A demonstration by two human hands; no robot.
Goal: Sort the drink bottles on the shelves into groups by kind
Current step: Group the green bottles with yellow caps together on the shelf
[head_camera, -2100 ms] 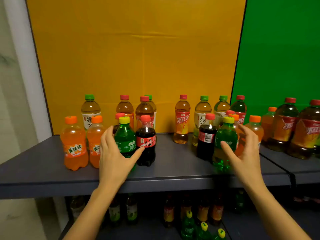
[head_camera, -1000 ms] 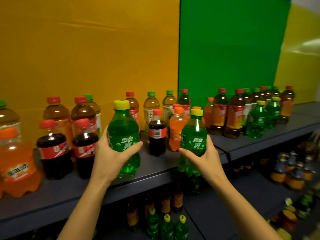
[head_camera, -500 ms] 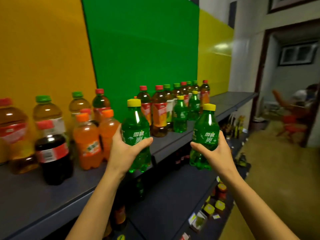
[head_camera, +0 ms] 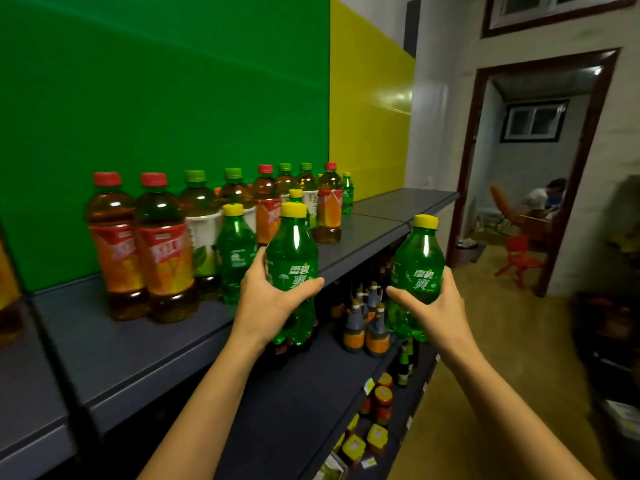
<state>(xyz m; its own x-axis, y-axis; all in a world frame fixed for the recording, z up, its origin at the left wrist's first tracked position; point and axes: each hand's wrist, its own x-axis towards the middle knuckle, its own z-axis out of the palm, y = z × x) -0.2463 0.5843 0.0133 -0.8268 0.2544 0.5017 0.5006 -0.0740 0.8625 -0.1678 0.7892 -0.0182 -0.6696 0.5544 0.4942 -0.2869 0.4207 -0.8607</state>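
Bottles are off the shelf now: two seconds back both green sodas stood among the colas and orange sodas by the yellow panel, and you've since lifted one in each hand and swung right along the run, so the mixed cluster is out of frame and the green-panel section is in front of you. Left to right: two red-capped iced tea bottles (head_camera: 138, 244) stand side by side near the front edge of the top shelf (head_camera: 114, 355), with green-capped tea bottles (head_camera: 202, 226) just behind them and more tea packed toward the back. A shelved green soda (head_camera: 235, 252) with a yellow cap stands just beside your left hand (head_camera: 268, 306), whose fingers are wrapped around the left green soda (head_camera: 292, 265), held upright over the shelf's front lip. Your right hand (head_camera: 438, 308) has its fingers closed on the right green soda (head_camera: 417, 268), upright and clear of the shelf, over the aisle. I'd read this as mid-carry toward the greens already here; another yellow cap (head_camera: 296, 194) shows farther back and a small green bottle (head_camera: 347, 194) sits at the row's far end. Obstruction: teas crowd the greens, so free space beside the shelved one is tight. Bare shelf (head_camera: 398, 202) lies past the last tea. Lower shelf (head_camera: 294, 403) holds sauce bottles (head_camera: 365, 327), not your concern. Doorway (head_camera: 526, 188) is at right, with a person seated beyond it.
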